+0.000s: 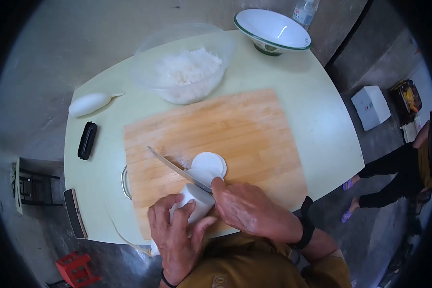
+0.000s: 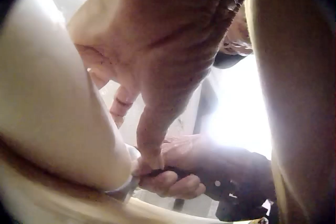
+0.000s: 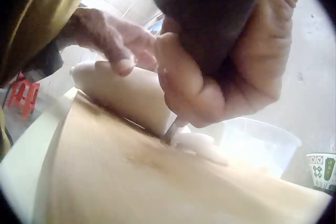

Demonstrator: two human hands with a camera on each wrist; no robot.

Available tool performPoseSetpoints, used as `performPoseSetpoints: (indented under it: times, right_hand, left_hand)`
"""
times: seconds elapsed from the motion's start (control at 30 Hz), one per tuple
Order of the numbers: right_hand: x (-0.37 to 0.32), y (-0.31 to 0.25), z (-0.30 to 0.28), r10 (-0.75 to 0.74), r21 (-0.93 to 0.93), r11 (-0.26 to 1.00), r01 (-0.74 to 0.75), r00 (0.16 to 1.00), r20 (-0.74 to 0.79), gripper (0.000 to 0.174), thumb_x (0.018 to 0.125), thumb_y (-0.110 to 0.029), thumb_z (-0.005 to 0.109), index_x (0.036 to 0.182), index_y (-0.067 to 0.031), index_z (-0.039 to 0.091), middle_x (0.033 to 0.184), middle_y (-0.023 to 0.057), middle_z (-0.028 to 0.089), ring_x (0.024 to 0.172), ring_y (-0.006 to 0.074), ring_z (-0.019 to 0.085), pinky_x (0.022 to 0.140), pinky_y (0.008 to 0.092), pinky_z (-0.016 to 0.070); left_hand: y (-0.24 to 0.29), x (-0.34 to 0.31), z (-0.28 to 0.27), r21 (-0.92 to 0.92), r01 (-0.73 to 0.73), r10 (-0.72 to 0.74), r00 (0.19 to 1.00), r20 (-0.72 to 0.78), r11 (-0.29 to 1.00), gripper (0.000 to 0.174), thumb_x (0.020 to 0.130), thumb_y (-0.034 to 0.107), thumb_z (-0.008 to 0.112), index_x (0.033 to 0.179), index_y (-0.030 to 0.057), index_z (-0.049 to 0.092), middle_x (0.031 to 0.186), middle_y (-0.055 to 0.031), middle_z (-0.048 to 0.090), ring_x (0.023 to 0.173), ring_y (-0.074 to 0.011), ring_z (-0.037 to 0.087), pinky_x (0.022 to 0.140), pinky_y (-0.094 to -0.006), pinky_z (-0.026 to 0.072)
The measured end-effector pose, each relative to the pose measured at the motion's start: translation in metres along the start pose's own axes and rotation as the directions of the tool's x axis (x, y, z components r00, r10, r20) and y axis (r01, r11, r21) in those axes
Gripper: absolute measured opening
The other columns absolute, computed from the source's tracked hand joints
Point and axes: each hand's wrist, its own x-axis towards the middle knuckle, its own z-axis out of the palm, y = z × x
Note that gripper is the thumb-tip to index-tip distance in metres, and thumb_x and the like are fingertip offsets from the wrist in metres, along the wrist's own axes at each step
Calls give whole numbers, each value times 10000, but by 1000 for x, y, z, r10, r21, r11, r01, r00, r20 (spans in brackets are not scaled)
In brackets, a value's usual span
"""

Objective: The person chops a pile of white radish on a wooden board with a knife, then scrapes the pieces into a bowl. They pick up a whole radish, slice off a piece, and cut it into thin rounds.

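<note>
My left hand [image 1: 175, 240] grips a thick peeled white radish [image 1: 199, 204], fingertips on its top and thumb along its side. The radish lies at the near edge of the wooden cutting board [image 1: 240, 129], its thin root tail trailing toward the table's front left. My right hand [image 1: 249, 211] holds a kitchen knife [image 1: 170, 164] by its dark handle [image 3: 207, 19]. The blade stands at the radish's cut end, its tip pointing to the far left. Several round radish slices [image 1: 209, 162] lie overlapping on the board, just beyond the blade.
Behind the board, a clear plastic bowl [image 1: 185, 93] holds white shreds. A green-rimmed white bowl [image 1: 273, 29] and a bottle [image 1: 304, 13] stand at the back right. Leftward lie another white radish [image 1: 90, 104], a black object [image 1: 87, 140] and a phone [image 1: 75, 213]. Someone [image 1: 393, 177] stands at right.
</note>
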Motion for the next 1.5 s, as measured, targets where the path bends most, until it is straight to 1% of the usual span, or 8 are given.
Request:
performPoseSetpoints:
  times: [0.17,0.37,0.5,0.87,0.97,1.03,1.17,1.5]
  right_hand:
    - [-6,10,15,17,-9,1000,-18,999,-44,173,874,-83,529,896,25,394,569,173,537,526,384,553,482,476,424]
    - [-18,7,5,-12,229,973,32,996,-90,167,909,-99,494,932,38,402,587,194,496,574,413,523,545,473,413]
    - [-29,6,2,-2,238,969,72,960,-282,163,915,-97,501,971,46,445,636,221,518,576,406,523,547,446,415]
    - [-58,26,-28,282,223,949,-223,919,-277,243,885,-59,509,1090,60,456,680,214,562,592,337,585,549,432,457]
    - [-64,37,-22,419,526,794,-305,901,-110,224,904,-83,520,1085,37,462,739,141,567,576,207,581,521,353,476]
    - [-68,50,-12,410,957,246,-157,911,44,214,928,-112,523,1102,-1,468,812,77,550,597,132,578,517,287,492]
    - [-76,52,3,339,996,63,-67,940,42,252,944,-105,502,1170,-38,411,940,84,525,620,163,588,531,291,515]
    - [-105,45,-10,447,862,506,-35,865,-227,645,917,5,459,1480,-48,148,1317,193,401,960,235,589,764,363,558]
  left_hand:
    - [-7,-11,-13,274,70,-116,981,158,959,641,611,143,825,1191,85,559,1092,-136,569,987,-325,536,881,-416,373]
    - [-32,-14,-15,-437,348,-371,928,34,830,655,645,40,787,1243,17,519,1140,-138,595,1009,-254,600,867,-372,480]
    - [-64,-15,-35,-435,333,-396,916,-62,837,641,684,60,748,1270,-7,497,1127,-152,600,1012,-236,601,873,-343,493]
    - [-176,39,-47,171,398,-359,908,-217,901,630,714,172,719,1296,173,479,1124,-124,617,1041,-322,579,861,-456,373]
    - [-179,43,-49,187,424,-416,906,-81,886,642,731,177,717,1324,187,471,1208,-109,589,1119,-323,542,914,-555,355]
    - [-176,41,-49,314,452,-450,889,-84,835,676,756,198,716,1372,207,438,1329,-102,519,1215,-327,477,998,-632,279]
    - [-173,37,-46,294,471,-476,877,-60,832,721,778,197,711,1421,220,384,1433,-97,418,1307,-336,389,1039,-668,204]
    - [-171,35,-47,329,434,-442,895,-55,838,829,766,159,724,1469,251,295,1472,-155,350,1351,-376,321,1041,-680,190]
